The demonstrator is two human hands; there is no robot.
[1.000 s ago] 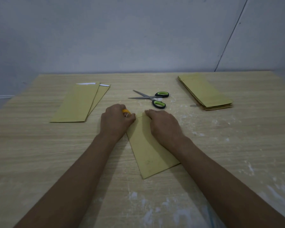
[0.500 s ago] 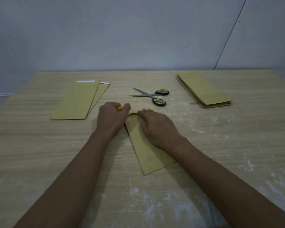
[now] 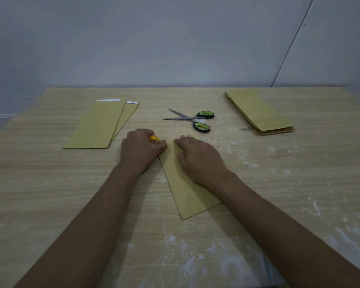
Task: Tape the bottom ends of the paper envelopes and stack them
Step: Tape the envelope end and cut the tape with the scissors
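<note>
A brown paper envelope [image 3: 187,190] lies lengthwise on the wooden table [image 3: 50,194] in front of me, its far end under my hands. My left hand [image 3: 140,151] sits at the envelope's far left corner, fingers curled round a small yellow tape roll [image 3: 154,138] that is mostly hidden. My right hand [image 3: 200,159] lies flat on the envelope's far end, fingers straight and pressing it down. Two overlapping envelopes [image 3: 100,125] with white strips at their far ends lie at the left. A thicker stack of envelopes [image 3: 258,112] lies at the far right.
Scissors [image 3: 192,119] with green-and-black handles lie open beyond my hands, blades pointing left. White dusty smears mark the table at the right and near the front edge. A grey wall stands close behind the table's far edge.
The far end of the envelope and both hands shifted slightly. My right hand's fingers moved left along the far end toward my left hand. The view dipped and came back.
</note>
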